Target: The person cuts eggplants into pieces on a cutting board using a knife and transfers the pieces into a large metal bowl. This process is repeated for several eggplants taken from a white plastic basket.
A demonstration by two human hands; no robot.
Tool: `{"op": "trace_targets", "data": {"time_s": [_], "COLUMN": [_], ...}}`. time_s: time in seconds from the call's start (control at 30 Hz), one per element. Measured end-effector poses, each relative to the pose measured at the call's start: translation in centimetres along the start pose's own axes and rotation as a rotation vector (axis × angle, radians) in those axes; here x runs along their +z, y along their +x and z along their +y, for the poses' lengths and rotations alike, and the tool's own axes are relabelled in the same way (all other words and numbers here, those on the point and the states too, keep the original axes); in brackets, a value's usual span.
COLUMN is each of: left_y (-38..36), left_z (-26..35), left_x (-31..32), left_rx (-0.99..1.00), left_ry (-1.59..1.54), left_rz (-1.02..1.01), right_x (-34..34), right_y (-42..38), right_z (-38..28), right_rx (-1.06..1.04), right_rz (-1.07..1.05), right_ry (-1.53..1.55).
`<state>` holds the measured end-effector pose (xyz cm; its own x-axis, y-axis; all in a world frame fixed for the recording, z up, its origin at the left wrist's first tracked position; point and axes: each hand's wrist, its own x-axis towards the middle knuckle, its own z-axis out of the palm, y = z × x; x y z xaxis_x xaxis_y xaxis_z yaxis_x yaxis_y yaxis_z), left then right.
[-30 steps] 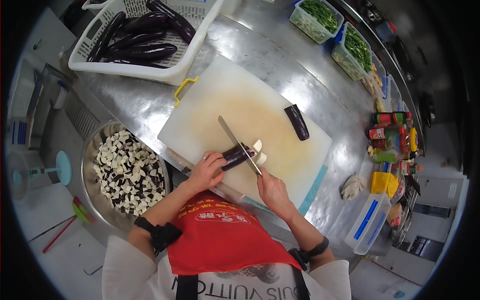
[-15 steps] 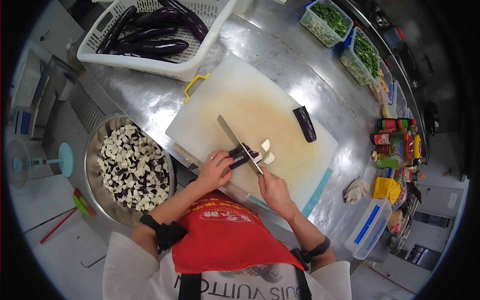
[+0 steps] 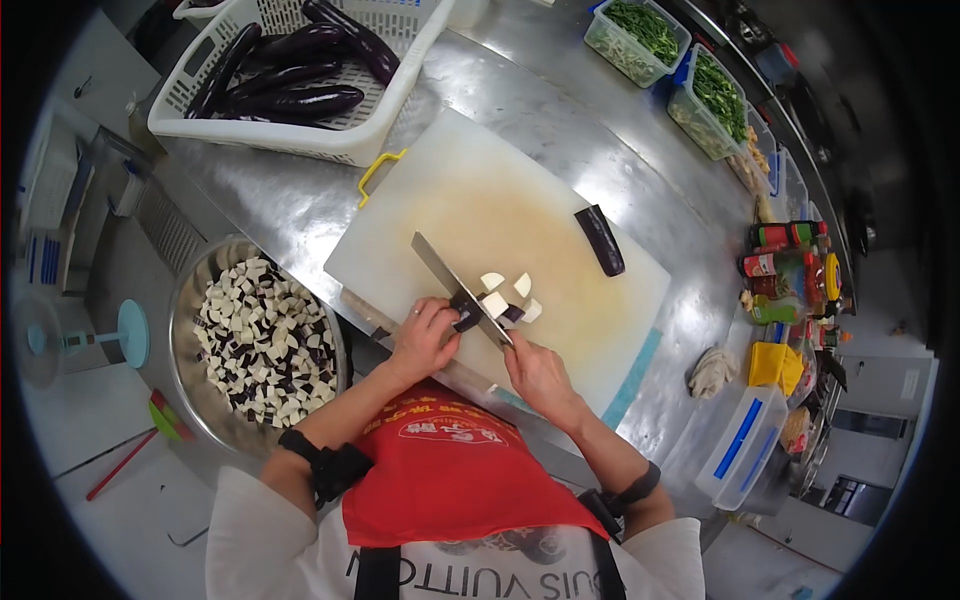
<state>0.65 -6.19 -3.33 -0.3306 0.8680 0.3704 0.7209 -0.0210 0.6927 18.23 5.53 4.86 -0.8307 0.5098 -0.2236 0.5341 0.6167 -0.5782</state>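
Observation:
My left hand (image 3: 424,340) is closed on a short piece of dark purple eggplant (image 3: 466,310) lying on the white cutting board (image 3: 410,210). My right hand (image 3: 540,374) grips the handle of a kitchen knife (image 3: 442,270), its broad blade against the end of that eggplant. The fingers hide the knife's handle. Several pale cut eggplant chunks (image 3: 494,304) lie just beyond the blade, some showing purple skin. Farther right on the board rests a longer eggplant section (image 3: 600,241), apart from both hands.
A white plastic basket (image 3: 370,140) of whole eggplants stands behind the board. To the left, a large steel bowl (image 3: 186,375) holds diced eggplant. On the right are tubs of chopped greens (image 3: 718,95), sauce bottles (image 3: 780,265), a cloth (image 3: 713,372) and a clear container (image 3: 740,445).
The held eggplant is shorter, and more cut chunks lie beside the blade. Both hands and the knife have shifted slightly left in the view.

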Motion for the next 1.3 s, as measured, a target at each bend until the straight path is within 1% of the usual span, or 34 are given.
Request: {"op": "trace_targets", "data": {"time_s": [0.17,0.27,0.43,0.47,0.53,0.63,0.73,0.8,0.83,0.93,0.97,1.03,1.13,1.23,1.3], "left_y": [0.6,0.4,2.5,3.1,4.5,5.5,5.5,5.3,5.4,6.5,6.8,9.3,12.8,17.9,21.2], "left_z": [-0.1,0.0,0.4,0.5,1.1,0.3,-1.0,-1.1,-1.1,-0.4,0.1,3.0,4.3,2.8,2.8], "left_x": [0.2,0.6,1.6,1.8,1.8,2.4,2.9,3.2,3.3,4.0,4.4,3.6,4.6,9.2,12.8], "left_rx": [-0.019,-0.060,-0.109,-0.106,-0.101,-0.097,-0.095,-0.040,-0.011,-0.031,0.011,0.098,0.188,0.258,0.378], "left_ry": [-0.008,-0.024,-0.071,-0.025,0.066,0.121,0.100,0.153,0.178,0.096,0.102,0.114,0.088,0.047,0.122], "left_rz": [-0.002,0.010,0.009,-0.003,-0.030,-0.133,-0.122,-0.101,-0.090,0.014,0.000,-0.025,-0.134,-0.328,-0.320], "right_x": [-0.6,-2.1,-3.7,-4.0,-4.1,-3.7,-3.2,-2.9,-2.8,-2.1,-2.0,-1.8,-1.6,-1.6,-1.1], "right_y": [-0.2,-1.9,-3.8,-4.1,-5.0,-6.6,-7.8,-8.4,-8.7,-9.7,-10.0,-10.7,-12.0,-13.5,-14.5], "right_z": [-0.4,-0.9,0.0,0.4,1.0,1.7,2.2,2.4,2.5,3.2,3.5,4.0,4.5,4.5,4.3], "right_rx": [0.015,0.020,0.143,0.173,0.222,0.288,0.373,0.442,0.441,0.454,0.469,0.496,0.547,0.593,0.603], "right_rz": [0.054,0.136,0.290,0.318,0.351,0.394,0.414,0.401,0.423,0.486,0.502,0.536,0.586,0.626,0.659], "right_ry": [0.118,0.124,0.203,0.226,0.263,0.326,0.367,0.404,0.414,0.430,0.429,0.440,0.457,0.436,0.427]}}
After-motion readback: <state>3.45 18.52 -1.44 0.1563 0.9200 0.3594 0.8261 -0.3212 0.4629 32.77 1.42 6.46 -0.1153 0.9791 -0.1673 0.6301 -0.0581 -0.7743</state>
